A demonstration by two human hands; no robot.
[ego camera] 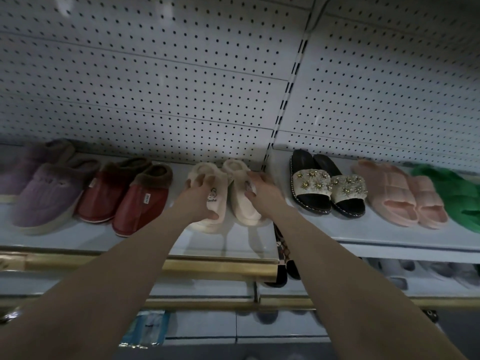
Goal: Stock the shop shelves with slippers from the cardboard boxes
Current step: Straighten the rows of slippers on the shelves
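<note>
Both arms extended fwd, approx. parallel. L hand (201,194) wrapped over L cream slipper (205,226), thumb at its side; R hand (261,189) clasped on R cream slipper (246,214). Both slippers set on shelf (233,245), betw. red pair (130,196) and black pair (327,188).

White pegboard back wall (155,74) spans 9 to 3 o'clock. Slotted upright (290,81) splits it at 1 o'clock. White shelf (228,245) across centre, gold edge strip (220,267) at 6, lower shelves (202,287) beneath. Lighting dim.
</note>
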